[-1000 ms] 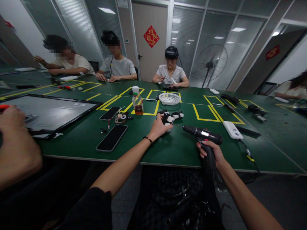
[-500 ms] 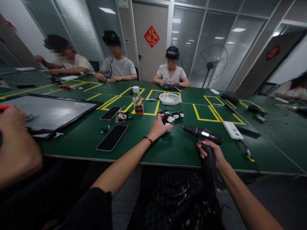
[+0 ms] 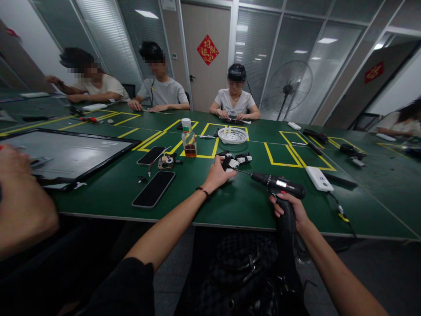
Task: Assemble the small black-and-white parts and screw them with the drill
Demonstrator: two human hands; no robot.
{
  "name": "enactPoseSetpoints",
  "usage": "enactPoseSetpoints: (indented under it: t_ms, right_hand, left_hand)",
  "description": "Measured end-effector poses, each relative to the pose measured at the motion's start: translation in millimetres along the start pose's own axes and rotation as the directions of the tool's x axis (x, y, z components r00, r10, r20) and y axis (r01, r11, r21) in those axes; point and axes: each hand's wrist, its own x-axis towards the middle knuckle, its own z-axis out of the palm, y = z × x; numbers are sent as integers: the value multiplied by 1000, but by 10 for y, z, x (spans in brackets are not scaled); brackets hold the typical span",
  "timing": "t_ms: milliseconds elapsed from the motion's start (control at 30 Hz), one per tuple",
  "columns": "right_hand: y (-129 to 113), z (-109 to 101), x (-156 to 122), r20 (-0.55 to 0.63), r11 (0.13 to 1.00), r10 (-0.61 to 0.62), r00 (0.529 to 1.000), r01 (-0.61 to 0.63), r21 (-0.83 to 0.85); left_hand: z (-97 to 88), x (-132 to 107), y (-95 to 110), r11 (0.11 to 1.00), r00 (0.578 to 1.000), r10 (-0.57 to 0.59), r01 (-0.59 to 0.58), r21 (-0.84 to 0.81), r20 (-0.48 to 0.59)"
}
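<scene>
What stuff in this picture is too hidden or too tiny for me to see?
All in the head view:
Part of the black-and-white piece: covered by the left hand.
Where the drill bit touches, if it does: too small.
Part of the drill handle: covered by the right hand.
The neighbour's hand: cut off by the left edge.
Marks on the white box: too small.

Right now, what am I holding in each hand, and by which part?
Your right hand grips the drill by its handle. Your left hand holds a small black-and-white part; exactly where is too small to tell.
</scene>
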Motion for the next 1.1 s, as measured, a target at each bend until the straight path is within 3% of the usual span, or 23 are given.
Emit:
enactPoseSetpoints:
  t_ms: [433, 867, 1100]
  right_hand:
    - [5, -10, 2, -9, 1000, 10, 1000, -10, 12]
    - [-10, 27, -7, -33, 1000, -1, 999, 1, 25]
    - [-6, 11, -3, -14, 1000, 3, 1000, -3, 15]
  left_hand:
    - [-53, 18, -3, 999, 999, 36, -35, 5, -37]
    - [-52, -10, 45, 1000, 1000, 7, -7, 22, -9]
    - [-19, -6, 6, 999, 999, 50, -50, 14, -11]
